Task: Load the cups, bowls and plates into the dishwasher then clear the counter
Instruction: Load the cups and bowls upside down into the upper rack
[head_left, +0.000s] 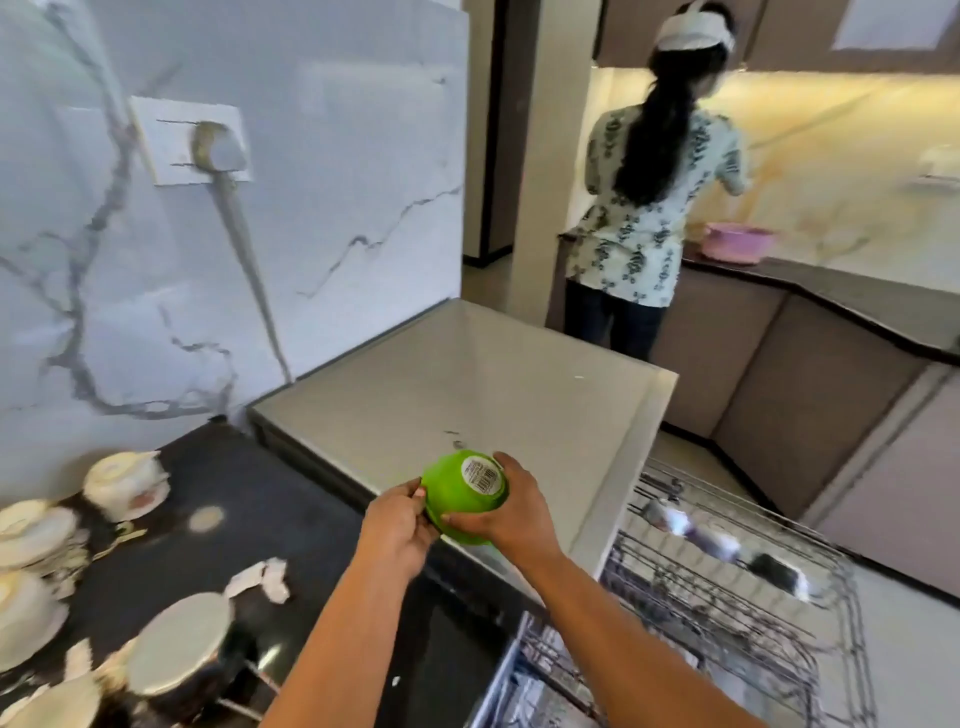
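Observation:
A green bowl (457, 499) is held upside down above the counter edge, its white barcode sticker facing up. My left hand (397, 530) pinches its rim on the left. My right hand (506, 512) grips it from the right, thumb under the rim. To the right and below, the dishwasher's wire rack (727, 597) is pulled out, with a few cups (711, 538) lying in it. White cups, bowls and plates (36, 530) crowd the black counter (249, 499) at the left.
A beige raised worktop (467, 384) sits behind the bowl. A marble wall with a socket plate (192, 140) rises on the left. Another person (654, 208) stands with their back to me at the far counter by a pink tub (735, 241). Crumpled paper (265, 577) lies on the black counter.

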